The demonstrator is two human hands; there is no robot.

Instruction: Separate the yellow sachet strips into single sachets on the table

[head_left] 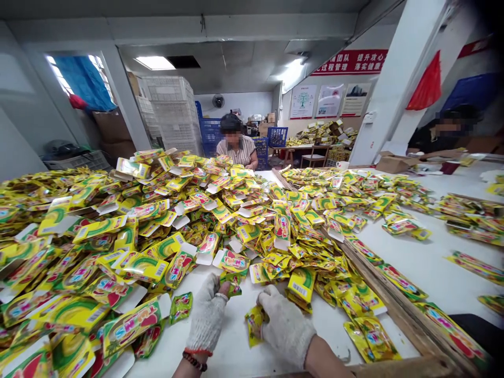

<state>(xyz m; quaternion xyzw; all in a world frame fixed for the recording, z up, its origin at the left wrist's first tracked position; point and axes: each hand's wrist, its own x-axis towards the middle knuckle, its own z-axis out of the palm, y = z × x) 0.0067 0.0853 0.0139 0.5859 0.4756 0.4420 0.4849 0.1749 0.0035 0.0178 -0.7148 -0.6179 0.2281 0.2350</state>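
Note:
Both my hands wear white knit gloves and rest on a white table [232,346] near its front edge. My left hand [207,314] pinches a small green sachet [234,286] at the foot of a big heap of yellow-green cartons and sachets [165,226]. My right hand [284,325] is curled around a yellow sachet [254,324]. A loose green sachet [181,306] lies just left of my left hand. A flat yellow carton [301,284] sits right behind my right hand.
A wooden rail [394,302] runs diagonally across the table on the right, with more packets [354,202] beyond it. A person in a striped shirt [238,144] sits at the far side. Another person [444,131] sits at the right. Stacked white crates [173,113] stand behind.

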